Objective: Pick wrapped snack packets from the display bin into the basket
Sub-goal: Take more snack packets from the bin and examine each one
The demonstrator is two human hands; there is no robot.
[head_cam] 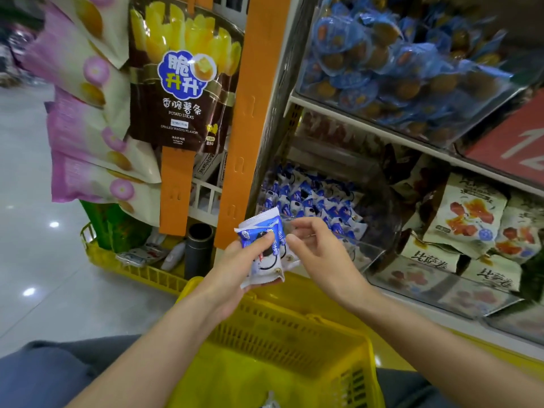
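Blue-and-white snack packets point(262, 245) are pinched in the left hand point(232, 266) at centre frame, over the yellow basket point(294, 316). The right hand point(321, 251) hangs relaxed, empty, by the display bin point(374, 248). Best lower the stack inside the basket before letting go.

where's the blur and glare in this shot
Head view: the blue-wrapped snacks at upper right are smeared by motion blur; white glare spots dot the shiny floor; the snack packets in the left hand look fairly sharp.

2 hands point(235, 267), 2 yellow baskets point(294, 328), 1 potato-stick bag point(182, 75), 2+ held pkts point(269, 257)
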